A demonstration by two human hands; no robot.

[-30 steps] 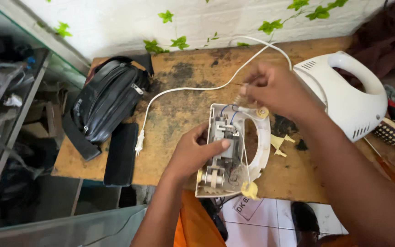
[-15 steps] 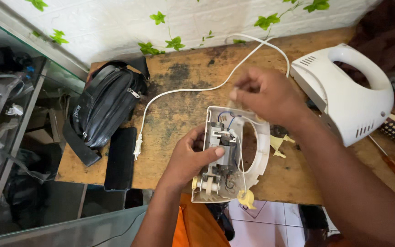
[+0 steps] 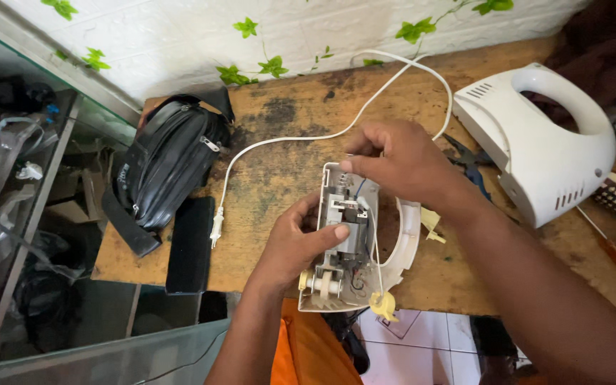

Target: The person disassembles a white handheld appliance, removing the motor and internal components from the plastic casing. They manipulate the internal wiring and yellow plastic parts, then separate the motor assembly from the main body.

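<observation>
The left hand (image 3: 295, 242) comes up from the bottom of the view on a bare forearm, palm turned inward, fingers curled and the thumb stretched out to the right, its tip pressing flat. The right hand (image 3: 401, 162) reaches in from the lower right on a long bare forearm that crosses the view at a slant. Its back faces up, knuckles bent, with thumb and forefinger pinched together at the tips, pointing left. The two hands sit close, right above left, not touching.
</observation>
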